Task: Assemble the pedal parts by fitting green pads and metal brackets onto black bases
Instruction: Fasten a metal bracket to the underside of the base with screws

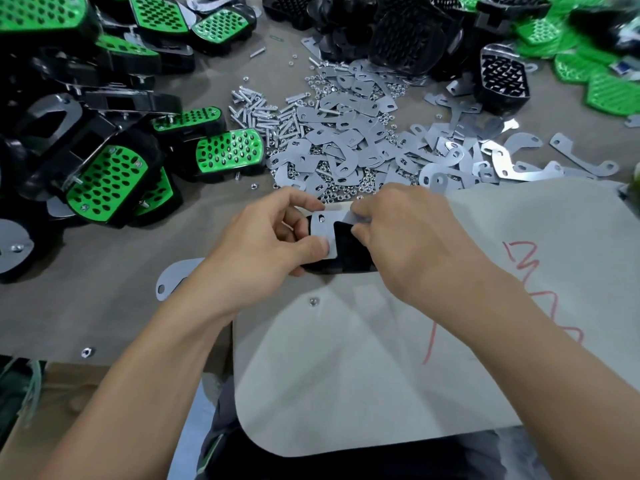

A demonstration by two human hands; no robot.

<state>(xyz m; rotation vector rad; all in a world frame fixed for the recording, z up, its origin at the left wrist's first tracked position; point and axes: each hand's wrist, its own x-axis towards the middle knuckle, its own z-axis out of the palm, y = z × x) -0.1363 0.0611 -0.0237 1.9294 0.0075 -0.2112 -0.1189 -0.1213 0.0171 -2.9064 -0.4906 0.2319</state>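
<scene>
Head view: grips base at centre with left hand, fingers curled round it, thumb pressing bracket flat on top. Pinches bracket's far end with right hand. Toward 5 o'clock, mat with red scrawl, not legible. At 12 o'clock, spare brackets; at 10, pedals.

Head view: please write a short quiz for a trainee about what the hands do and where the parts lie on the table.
1. True or false: the left hand and the right hand hold a bracket on a black base.
2. Where do the finished green pedals lie? A) left of the hands B) on the white sheet C) in a box
3. Which small parts lie just left of the bracket pile?
Key: 1 true; 2 A; 3 screws.
</scene>
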